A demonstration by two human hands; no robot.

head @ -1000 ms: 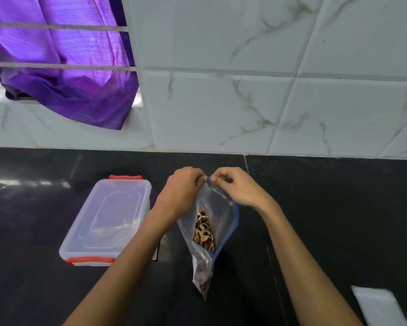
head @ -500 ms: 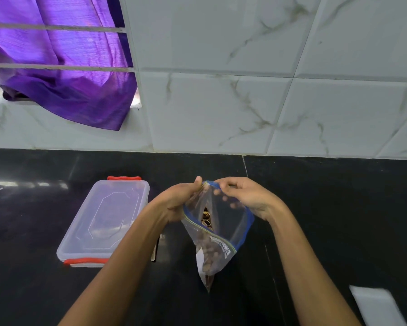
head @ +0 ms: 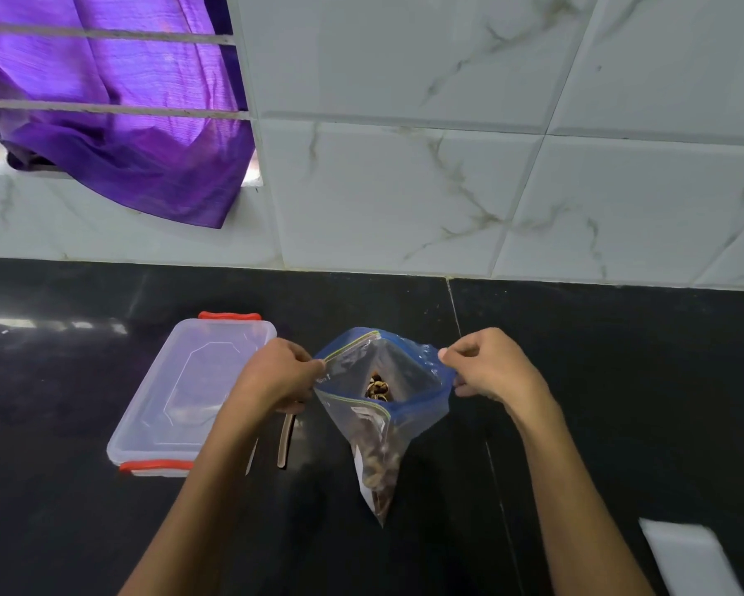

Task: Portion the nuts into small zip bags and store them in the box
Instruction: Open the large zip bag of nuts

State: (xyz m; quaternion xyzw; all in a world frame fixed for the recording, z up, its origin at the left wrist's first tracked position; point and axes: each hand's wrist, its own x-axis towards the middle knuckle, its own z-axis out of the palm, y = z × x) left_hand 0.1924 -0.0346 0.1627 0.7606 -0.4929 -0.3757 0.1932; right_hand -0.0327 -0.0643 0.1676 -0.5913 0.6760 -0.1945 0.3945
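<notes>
A clear zip bag (head: 398, 406) with a blue zip edge hangs above the black counter, its mouth pulled wide. Brown nuts (head: 378, 388) show through the opening and fill its lower tip. My left hand (head: 278, 374) pinches the left side of the bag's rim. My right hand (head: 493, 365) pinches the right side. A clear plastic box (head: 189, 393) with red clips and its lid on lies flat on the counter, just left of my left hand.
A white sheet-like item (head: 690, 552) lies at the lower right of the black counter (head: 619, 380). A thin tan strip (head: 285, 440) lies between the box and the bag. Marbled white tiles (head: 447, 165) form the back wall; purple cloth (head: 116, 122) hangs at a barred window.
My hands have moved apart, pulling the bag's zip mouth from nearly closed to wide open. The box has not moved.
</notes>
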